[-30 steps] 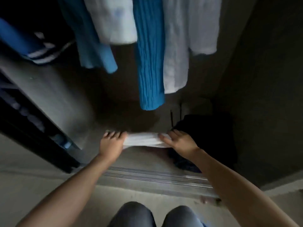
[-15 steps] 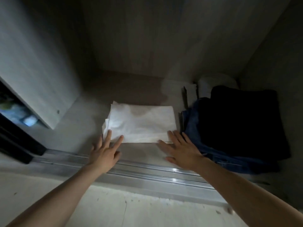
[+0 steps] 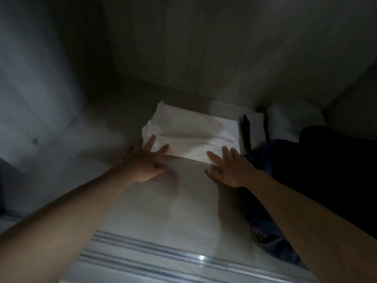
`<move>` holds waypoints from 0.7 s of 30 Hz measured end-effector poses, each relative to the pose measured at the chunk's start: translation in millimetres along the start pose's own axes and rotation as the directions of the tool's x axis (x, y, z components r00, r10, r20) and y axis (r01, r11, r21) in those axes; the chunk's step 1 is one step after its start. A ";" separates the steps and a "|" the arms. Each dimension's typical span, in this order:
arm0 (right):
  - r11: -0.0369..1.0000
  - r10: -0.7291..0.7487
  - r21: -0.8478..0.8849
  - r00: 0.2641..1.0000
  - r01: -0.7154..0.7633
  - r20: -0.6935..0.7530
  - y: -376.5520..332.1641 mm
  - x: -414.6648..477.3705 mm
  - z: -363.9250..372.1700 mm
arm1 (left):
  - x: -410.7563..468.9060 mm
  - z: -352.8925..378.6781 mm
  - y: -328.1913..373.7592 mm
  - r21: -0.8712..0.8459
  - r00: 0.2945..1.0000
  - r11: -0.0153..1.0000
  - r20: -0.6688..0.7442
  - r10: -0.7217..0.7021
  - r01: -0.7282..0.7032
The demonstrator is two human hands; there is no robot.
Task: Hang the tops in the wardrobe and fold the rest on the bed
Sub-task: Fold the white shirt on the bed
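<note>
Reaching deeper into the wardrobe (image 3: 204, 48), the person is now stretching both arms well past the door track (image 3: 163, 254). The track is lying at six o'clock of the view, where half a second ago it was running just under the wrists. A dark pile of clothes (image 3: 326, 170), with jeans (image 3: 263, 217) showing at its near edge, is sitting just beside the folded white cloth (image 3: 193, 133) at its three o'clock, as before. The cloth is lying flat on the wardrobe floor, at twelve o'clock from the hands, and appears to be sitting further in than it was. The left hand (image 3: 142, 166) and right hand (image 3: 232, 170) are lying apart with fingers straight and spread, touching the cloth's near corners at seven and five o'clock. Neither is gripping it, whereas a second ago both were holding its ends. By my judgement the fold is being slid home, so this piece is nearly put away.
</note>
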State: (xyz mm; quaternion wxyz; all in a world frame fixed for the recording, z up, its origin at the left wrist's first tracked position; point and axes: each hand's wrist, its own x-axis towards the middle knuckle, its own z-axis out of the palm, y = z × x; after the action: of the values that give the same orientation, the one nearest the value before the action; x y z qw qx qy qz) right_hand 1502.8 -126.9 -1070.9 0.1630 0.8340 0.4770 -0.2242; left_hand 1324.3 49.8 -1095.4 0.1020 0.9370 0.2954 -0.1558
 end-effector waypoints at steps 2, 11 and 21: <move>0.999 0.032 -0.018 0.999 -0.032 -0.019 11.9 16.2 -4.8 | 26.3 -1.8 2.3 0.022 1.000 1.000 -0.008 0.014 -0.014; 0.991 0.134 -0.005 0.991 -0.134 -0.007 23.9 33.8 -13.6 | 38.0 6.5 1.9 0.016 0.991 0.999 -0.132 0.037 -0.035; 0.991 -0.065 -0.132 0.971 0.035 -0.229 -30.8 -32.4 5.4 | -35.4 5.4 7.5 0.057 0.970 0.994 -0.223 0.100 -0.089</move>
State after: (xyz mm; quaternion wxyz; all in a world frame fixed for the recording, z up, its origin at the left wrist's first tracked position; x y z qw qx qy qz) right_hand 1460.5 -137.8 -1060.1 0.1530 0.8302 0.5270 -0.0982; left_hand 1299.9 23.7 -1087.2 0.0532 0.9638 0.2563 -0.0501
